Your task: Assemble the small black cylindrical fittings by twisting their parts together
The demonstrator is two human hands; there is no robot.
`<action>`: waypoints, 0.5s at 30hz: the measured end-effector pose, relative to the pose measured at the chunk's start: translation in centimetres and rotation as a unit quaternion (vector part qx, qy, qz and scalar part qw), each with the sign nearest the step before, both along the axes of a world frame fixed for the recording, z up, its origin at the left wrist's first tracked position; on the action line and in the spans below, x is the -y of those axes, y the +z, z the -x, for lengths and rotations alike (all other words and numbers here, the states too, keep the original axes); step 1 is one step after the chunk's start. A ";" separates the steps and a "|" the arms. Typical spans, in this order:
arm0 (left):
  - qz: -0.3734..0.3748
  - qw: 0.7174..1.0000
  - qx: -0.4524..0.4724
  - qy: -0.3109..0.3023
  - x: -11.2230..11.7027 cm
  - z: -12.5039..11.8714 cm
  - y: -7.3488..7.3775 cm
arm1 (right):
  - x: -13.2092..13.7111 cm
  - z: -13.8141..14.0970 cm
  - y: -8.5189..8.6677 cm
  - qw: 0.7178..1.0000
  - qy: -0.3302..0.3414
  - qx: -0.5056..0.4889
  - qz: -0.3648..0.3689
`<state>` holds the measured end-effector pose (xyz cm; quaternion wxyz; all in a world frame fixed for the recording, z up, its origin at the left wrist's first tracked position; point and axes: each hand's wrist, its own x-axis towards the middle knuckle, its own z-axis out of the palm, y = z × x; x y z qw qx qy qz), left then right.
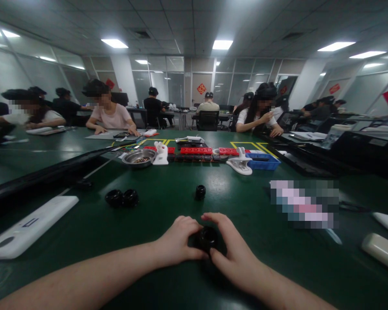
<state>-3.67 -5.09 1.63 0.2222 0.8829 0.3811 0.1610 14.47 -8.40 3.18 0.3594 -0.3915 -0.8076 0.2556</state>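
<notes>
Both my hands meet near the front of the green table (168, 206) around a small black round part (208, 237). My left hand (177, 240) is curled against its left side, fingers closed on it. My right hand (228, 245) wraps over its top and right side, index finger arched above it. A single black round part (200, 191) stands farther out in the middle. Two more black round parts (122, 197) sit side by side to the left.
A metal bowl (139, 157), white clips (241, 163), red strips (195, 150) and a blue tray (263, 161) lie across the middle of the table. A white device (29, 226) lies front left, pale objects (383, 249) front right. Other people sit at the far side.
</notes>
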 end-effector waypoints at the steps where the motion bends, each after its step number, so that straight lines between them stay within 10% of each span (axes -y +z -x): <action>1: 0.001 1.000 0.001 -0.001 0.0 0.0 0.0 | 0.0 0.0 0.0 1.000 -0.005 0.002 0.000; 6: 0.002 1.000 -0.008 -0.002 0.0 -0.1 0.2 | -0.4 0.3 -0.3 0.997 -0.078 0.015 0.002; 15: -0.008 1.000 0.007 -0.006 -0.2 0.0 -0.5 | -0.1 0.1 0.1 1.000 -0.002 -0.004 -0.011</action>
